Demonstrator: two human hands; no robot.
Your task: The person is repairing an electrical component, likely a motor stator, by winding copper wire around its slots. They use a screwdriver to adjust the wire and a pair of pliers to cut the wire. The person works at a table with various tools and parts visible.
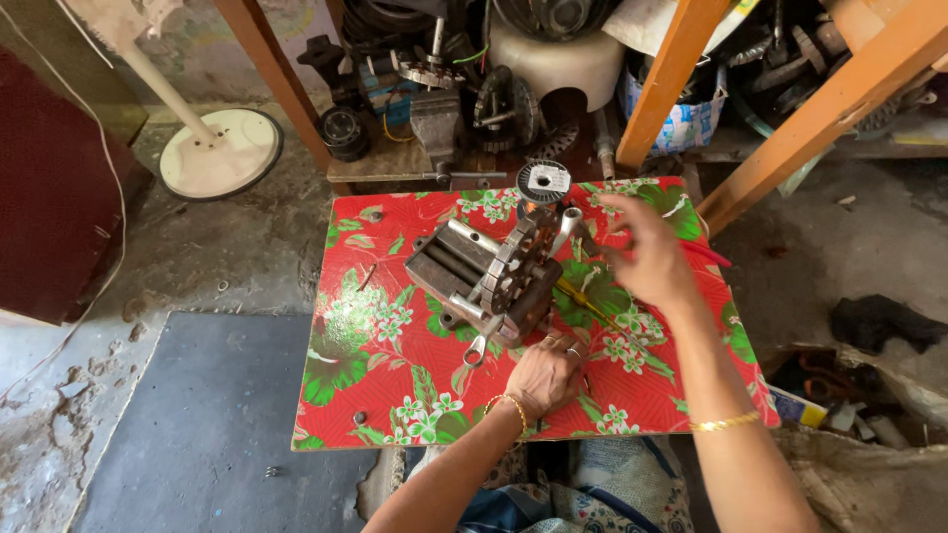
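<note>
Cluttered workshop floor surrounds us, and we sit at a low table (375,415) covered in a red cloth with green leaves and white flowers. Our left hand (543,375) rests on the near edge of the cloth, fingers curled under and knuckles pressed close against the base of a metal winding machine (494,276); we cannot tell whether it grips the base or only braces it. Our right hand (642,259) hovers above the cloth to the right of the machine, fingers spread and loose, holding nothing that we can make out, though motion blurs it.

We judge the machine heavy and stiff: a block of dark steel plates, rollers and a toothed wheel, with a chrome crank handle (477,347) hanging off its near side. It would not flex, and its greasy metal could slip, so the square frame or the base looks like the safest hold, not the handle or the gear teeth.

Just behind the machine stands a spool of fine wire (544,182), light and easily tangled. A thin yellow-handled tool (592,306) lies on the cloth under our right wrist. Further back, wooden legs (671,69) frame shelves piled with dark motor parts, and a white fan base (219,153) stands on the concrete to the left.
</note>
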